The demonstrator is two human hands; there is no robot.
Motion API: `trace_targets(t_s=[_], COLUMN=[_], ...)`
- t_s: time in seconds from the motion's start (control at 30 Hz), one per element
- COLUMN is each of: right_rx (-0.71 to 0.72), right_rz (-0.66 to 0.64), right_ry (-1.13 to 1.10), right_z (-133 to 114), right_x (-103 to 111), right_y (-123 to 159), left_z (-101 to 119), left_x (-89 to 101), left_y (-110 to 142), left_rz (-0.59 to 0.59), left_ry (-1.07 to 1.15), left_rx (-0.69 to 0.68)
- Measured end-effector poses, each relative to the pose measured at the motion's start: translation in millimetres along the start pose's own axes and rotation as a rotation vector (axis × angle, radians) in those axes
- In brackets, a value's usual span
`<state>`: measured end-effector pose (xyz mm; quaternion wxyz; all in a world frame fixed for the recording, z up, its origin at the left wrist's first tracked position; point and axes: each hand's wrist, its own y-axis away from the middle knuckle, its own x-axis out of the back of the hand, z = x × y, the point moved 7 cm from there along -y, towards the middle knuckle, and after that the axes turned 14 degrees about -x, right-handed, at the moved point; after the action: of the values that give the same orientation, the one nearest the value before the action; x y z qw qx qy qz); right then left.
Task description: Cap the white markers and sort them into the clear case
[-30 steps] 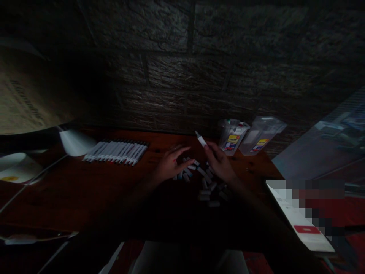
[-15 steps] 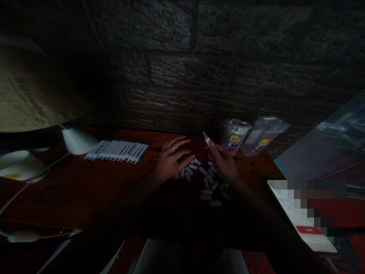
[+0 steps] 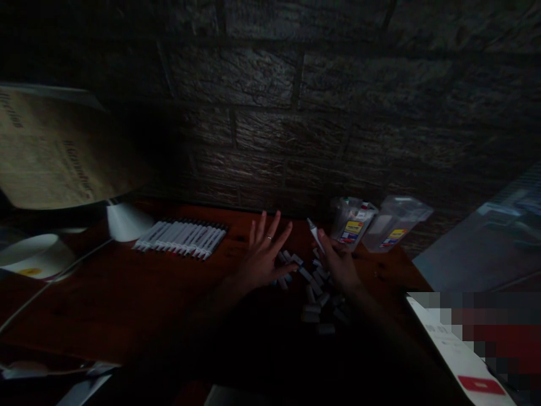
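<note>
The scene is very dark. My left hand has its fingers stretched and spread, a ring on one finger, hovering over a loose heap of small white marker caps on the reddish wooden table. My right hand is closed round a white marker, tip pointing up and to the left, just right of the heap. A neat row of white markers lies to the left of my left hand.
Two clear plastic containers with yellow labels stand against the dark brick wall at the back right. A cardboard box and a white bowl sit at the left. A white package with a red mark lies at the right.
My left hand has lifted off the caps and spread its fingers wide. The right hand keeps the marker and has barely shifted. The camera has tilted upward a little.
</note>
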<state>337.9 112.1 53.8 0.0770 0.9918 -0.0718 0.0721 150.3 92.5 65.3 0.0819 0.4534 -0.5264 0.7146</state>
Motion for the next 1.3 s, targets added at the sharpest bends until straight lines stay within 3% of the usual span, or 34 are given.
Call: trace_targets(t_s=[0.13,0.3,0.47,0.57,0.67,0.87,1.0,1.1,1.3], right_rx=[0.041,0.054,0.161,0.199,0.131,-0.009,-0.036,-0.012,0.097], right_rz=[0.024,0.037,-0.042,-0.142,-0.252,-0.203,-0.317,-0.387,-0.339], right_ry=[0.05,0.072,0.118,0.094,0.02,-0.129,-0.244,-0.222,-0.066], right_z=[6,0,-17,-15,-4,6,3,2,1], right_x=[2,-1,-15,-24,-32,-28,-32,-34,-32], right_y=[-6,0,13,15,10,6,9,9,9], left_z=[4,15,31,26,16,4,0,-3,2], left_x=[3.0,19.4,11.7,8.4,4.4,0.8,1.8,1.8,-2.0], left_y=[-2,-8,-15,-15,-12,-8,-6,-4,-3], left_rz=[0.001,0.155,0.097,0.131,0.138,0.129,0.134,0.118,0.035], left_ry=[0.017,0.023,0.052,0.081,0.16,0.288,0.232,0.144,-0.006], left_rx=[-0.018,-0.076,-0.23,-0.196,-0.136,0.026,0.093,0.081,-0.012])
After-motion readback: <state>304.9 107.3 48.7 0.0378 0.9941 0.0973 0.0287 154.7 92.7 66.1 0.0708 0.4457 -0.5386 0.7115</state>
